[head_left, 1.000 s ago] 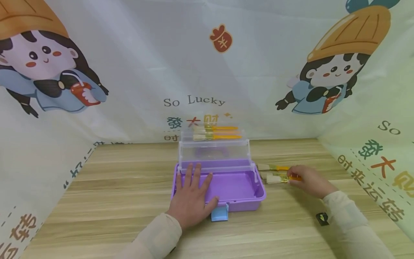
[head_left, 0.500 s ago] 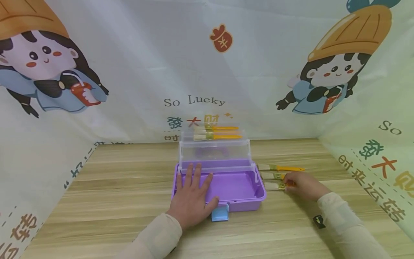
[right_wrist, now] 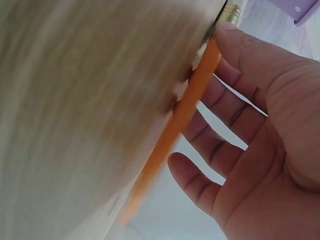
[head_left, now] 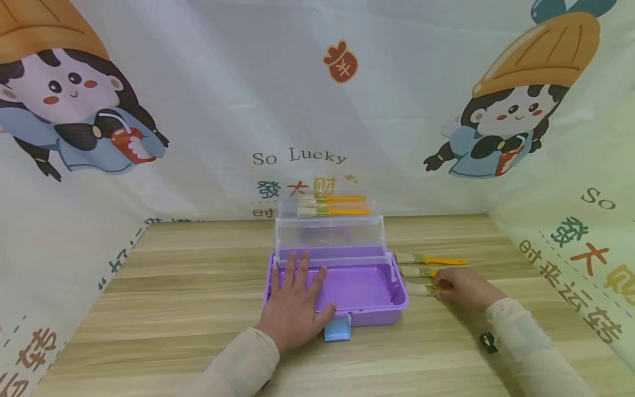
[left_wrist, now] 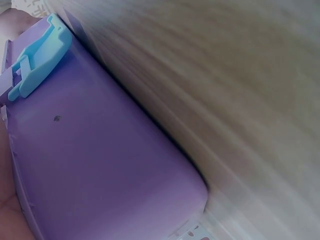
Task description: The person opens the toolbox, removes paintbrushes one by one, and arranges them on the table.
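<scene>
My left hand (head_left: 292,314) lies with fingers spread over the left part of an opened purple plastic box (head_left: 374,318), thumb on its front rim. A light-blue latch (head_left: 337,329) hangs from the box's front and also shows in the left wrist view. Right of the box, my right hand (head_left: 468,288) pinches the paintbrush nearest me (head_left: 418,289) between thumb and fingers. Its orange handle (right_wrist: 185,107) runs close along the table in the right wrist view. Two more paintbrushes lie beyond it, a middle one (head_left: 412,271) and a far one (head_left: 446,261), bristles toward the box.
Several paintbrushes (head_left: 347,212) lie on the raised clear tray (head_left: 329,227) behind the box. A small black item (head_left: 488,342) is on the wooden table (head_left: 198,264) near my right sleeve. A printed cloth (head_left: 297,110) hangs at the back and sides.
My right hand has moved slightly left and nearer with its paintbrush, bringing it down beside the other two. The far brush's handle is uncovered now. My left hand stays put.
</scene>
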Available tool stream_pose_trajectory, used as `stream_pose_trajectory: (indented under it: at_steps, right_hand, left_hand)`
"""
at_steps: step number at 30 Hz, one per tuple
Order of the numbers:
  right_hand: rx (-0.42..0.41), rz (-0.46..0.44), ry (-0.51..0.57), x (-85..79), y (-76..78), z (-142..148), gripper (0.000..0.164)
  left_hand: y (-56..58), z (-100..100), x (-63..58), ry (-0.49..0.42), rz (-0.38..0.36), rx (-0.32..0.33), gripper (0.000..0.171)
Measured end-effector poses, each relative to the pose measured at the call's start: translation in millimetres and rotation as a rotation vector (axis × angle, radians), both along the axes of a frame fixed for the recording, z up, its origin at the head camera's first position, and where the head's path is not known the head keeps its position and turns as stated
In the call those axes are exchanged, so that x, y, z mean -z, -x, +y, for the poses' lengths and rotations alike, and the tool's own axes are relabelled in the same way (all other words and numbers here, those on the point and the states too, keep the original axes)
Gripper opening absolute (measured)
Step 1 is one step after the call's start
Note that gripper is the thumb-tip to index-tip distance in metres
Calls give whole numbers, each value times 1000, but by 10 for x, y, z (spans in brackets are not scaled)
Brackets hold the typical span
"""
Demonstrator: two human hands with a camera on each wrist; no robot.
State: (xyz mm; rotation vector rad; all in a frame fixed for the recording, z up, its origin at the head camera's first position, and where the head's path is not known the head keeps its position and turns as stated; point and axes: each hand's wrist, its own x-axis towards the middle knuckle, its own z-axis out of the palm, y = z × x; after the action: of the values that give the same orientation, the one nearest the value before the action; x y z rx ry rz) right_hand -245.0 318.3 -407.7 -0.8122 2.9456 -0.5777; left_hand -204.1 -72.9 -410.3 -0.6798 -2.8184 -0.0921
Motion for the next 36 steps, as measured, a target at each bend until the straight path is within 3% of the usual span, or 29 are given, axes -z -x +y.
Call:
stream_pose_trajectory:
  at_steps: [6, 14, 19, 27, 33, 36]
  right_hand:
    - [49, -32, -5, -119, -20, 6, 17]
    - [57, 104, 32, -621, 129, -275, 22]
    - [43, 119, 24, -838, 250, -533, 25]
    - [0, 127, 21, -995, 405, -986, 31]
    - [-60, 180, 101, -1078, 648, -1376, 32]
    - [-80, 174, 121, -1078, 764, -1529, 32]
  left_hand:
    - [-10, 21, -11, 1, 1, 9, 74]
    - [7, 0, -21, -10, 9, 13, 74]
    - [12, 7, 0, -19, 5, 18, 74]
    - [1, 30, 52, -8, -23, 18, 74]
    - [29, 13, 32, 5, 40, 3, 74]
    - [18, 5, 30, -2, 26, 6, 73]
